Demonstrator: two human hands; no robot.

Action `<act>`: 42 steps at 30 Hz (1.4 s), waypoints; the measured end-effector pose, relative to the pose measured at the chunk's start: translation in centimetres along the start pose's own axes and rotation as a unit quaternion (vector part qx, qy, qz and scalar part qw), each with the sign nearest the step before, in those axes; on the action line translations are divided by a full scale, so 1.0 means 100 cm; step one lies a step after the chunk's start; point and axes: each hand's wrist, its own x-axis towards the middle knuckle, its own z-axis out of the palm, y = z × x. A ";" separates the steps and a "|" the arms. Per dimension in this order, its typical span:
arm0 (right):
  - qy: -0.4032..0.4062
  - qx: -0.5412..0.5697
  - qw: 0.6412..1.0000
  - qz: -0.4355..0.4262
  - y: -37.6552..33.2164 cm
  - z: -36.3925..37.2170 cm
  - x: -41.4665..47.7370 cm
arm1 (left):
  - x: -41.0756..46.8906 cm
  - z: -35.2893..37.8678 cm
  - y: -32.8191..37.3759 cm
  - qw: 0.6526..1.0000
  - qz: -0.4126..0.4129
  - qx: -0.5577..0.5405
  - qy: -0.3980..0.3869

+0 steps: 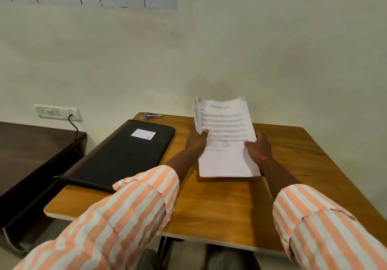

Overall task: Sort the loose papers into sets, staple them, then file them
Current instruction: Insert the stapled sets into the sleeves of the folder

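One paper stack (226,131) is held in both hands, to the right of the black folder (125,154) and apart from it. Its near edge lies low over the table (209,206). The far edge is tipped up, with sheets splayed at the far-left corner. Print is blurred and cannot be read.

Left hand (196,141): the left margin is pinched, thumb laid on the top sheet, fingers hidden beneath.
Right hand (258,148): the right margin is gripped, fingers curled round the edge. A red thread (266,158) is worn at that wrist.

A hold on both margins is judged to serve squaring or leafing, since sheets are stopped from sliding while the top page is faced.

The folder is laid flat and closed, with a white label (143,134) on its cover and its left side overhanging the table edge. It is judged to be parked aside until filing. A stapler (154,115) is set just beyond the folder's far edge, untouched, within reach for the binding step.

Further left of the folder, a dark desk (31,144) and a wall socket panel (56,112) with a plugged cable are noted.

Stage is judged early: no separate sets are seen laid out, and nothing is seen stapled. Risk: loose sheets may slip from the splayed corner if the pinch is eased.
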 end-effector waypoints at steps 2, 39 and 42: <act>0.006 -0.081 0.996 0.036 0.022 -0.021 0.006 | -0.008 0.029 -0.006 0.997 -0.018 0.065 -0.028; 0.182 -0.386 0.904 -0.025 0.150 -0.144 0.001 | -0.059 0.186 -0.067 0.787 0.224 0.575 -0.004; 0.185 -0.395 0.900 -0.026 0.148 -0.145 0.001 | -0.061 0.185 -0.067 0.782 0.240 0.576 0.005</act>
